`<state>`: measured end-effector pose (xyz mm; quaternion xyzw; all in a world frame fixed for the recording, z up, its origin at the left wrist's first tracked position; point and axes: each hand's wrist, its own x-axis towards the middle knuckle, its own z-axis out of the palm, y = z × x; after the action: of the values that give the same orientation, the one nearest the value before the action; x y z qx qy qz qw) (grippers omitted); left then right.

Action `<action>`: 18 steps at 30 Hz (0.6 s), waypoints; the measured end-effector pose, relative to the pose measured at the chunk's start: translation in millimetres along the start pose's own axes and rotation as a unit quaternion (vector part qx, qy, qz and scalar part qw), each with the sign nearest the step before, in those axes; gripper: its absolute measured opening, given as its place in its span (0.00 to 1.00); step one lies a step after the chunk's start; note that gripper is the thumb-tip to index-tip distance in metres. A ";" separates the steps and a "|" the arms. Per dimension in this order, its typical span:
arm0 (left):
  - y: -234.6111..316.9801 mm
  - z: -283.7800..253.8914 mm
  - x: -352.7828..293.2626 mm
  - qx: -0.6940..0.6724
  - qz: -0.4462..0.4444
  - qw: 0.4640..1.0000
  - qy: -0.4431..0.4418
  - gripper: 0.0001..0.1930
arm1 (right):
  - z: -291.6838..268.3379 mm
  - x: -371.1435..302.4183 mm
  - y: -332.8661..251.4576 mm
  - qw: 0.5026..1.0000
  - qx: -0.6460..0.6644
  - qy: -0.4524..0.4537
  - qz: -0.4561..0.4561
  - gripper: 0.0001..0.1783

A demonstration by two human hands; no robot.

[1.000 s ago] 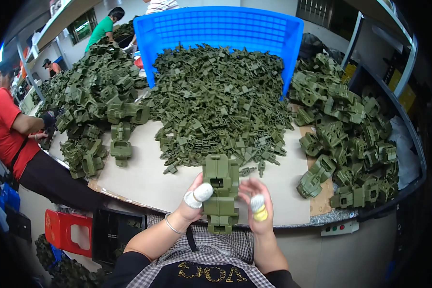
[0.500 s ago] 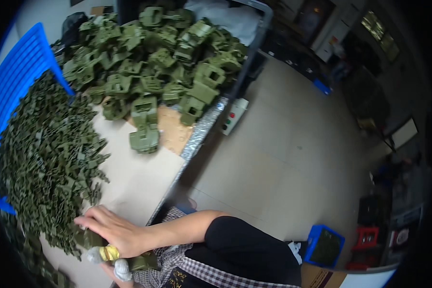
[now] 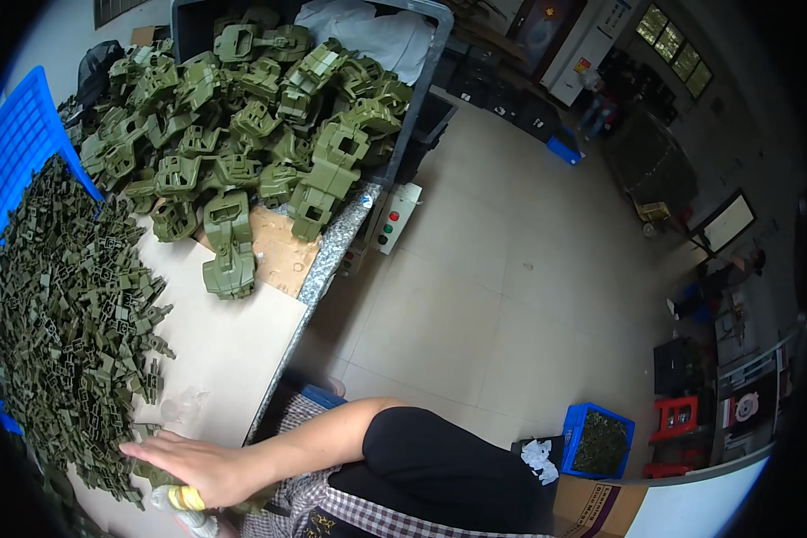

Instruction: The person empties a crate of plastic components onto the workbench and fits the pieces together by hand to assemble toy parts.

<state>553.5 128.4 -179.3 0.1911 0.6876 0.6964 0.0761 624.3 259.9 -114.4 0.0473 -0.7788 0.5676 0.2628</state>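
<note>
My right hand (image 3: 202, 471) reaches in from the lower right, its fingers stretched over a green plastic part (image 3: 155, 475), and its thumb, wrapped in white with yellow tape, lies below that part. Most of the part is covered by the hand. At the lower edge my left hand (image 3: 202, 524) shows only a little, with a white-covered thumb close to the right one; its fingers are hidden. Beside my right fingers spreads a large heap of small dark-green plastic pieces (image 3: 72, 350). Farther off are piled green toy vehicle bodies (image 3: 251, 121), one (image 3: 229, 247) lying nearest me.
A blue plastic basket (image 3: 18, 134) stands behind the small pieces. The bench (image 3: 220, 332) has a speckled edge; a control box (image 3: 399, 218) with buttons hangs beside it. A dark bin (image 3: 430, 54) stands behind the bodies. On the floor are a blue crate (image 3: 572, 441) and a carton (image 3: 601, 511).
The view has shifted, so the bench lies farther left. My right hand has flattened over the green part, and my left hand has sunk toward the lower edge.
</note>
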 end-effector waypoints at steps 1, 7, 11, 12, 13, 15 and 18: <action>0.7 -1.2 1.4 0.003 0.006 1.000 0.008 0.30 | 4.5 -1.8 -2.0 1.000 -0.003 0.000 0.000 0.45; 10.5 -31.5 -2.5 0.021 0.035 0.994 0.102 0.29 | 9.0 2.4 -13.4 0.999 -0.035 0.018 -0.027 0.30; 23.0 -47.0 -0.8 -0.023 0.037 0.983 0.178 0.29 | -13.9 -3.7 -15.9 0.995 -0.090 0.035 0.000 0.31; 30.2 -59.1 0.4 -0.052 0.034 0.974 0.219 0.29 | -48.0 -5.9 -19.6 0.987 -0.112 0.112 -0.021 0.31; 37.4 -71.7 1.8 -0.089 0.029 0.963 0.253 0.29 | -83.8 -10.9 -21.3 0.972 -0.131 0.192 -0.041 0.32; 45.4 -95.9 -5.3 -0.171 -0.023 0.947 0.271 0.28 | -122.8 -1.1 -21.5 0.947 -0.243 0.211 0.000 0.34; 53.5 -84.6 -19.9 -0.252 -0.154 0.947 0.124 0.33 | -135.9 36.3 -37.2 0.872 -0.467 0.141 -0.035 0.27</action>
<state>548.8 40.1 -128.1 -0.0305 0.5146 0.8450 0.1421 655.3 378.5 -36.0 -0.1343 -0.9057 0.1294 0.3806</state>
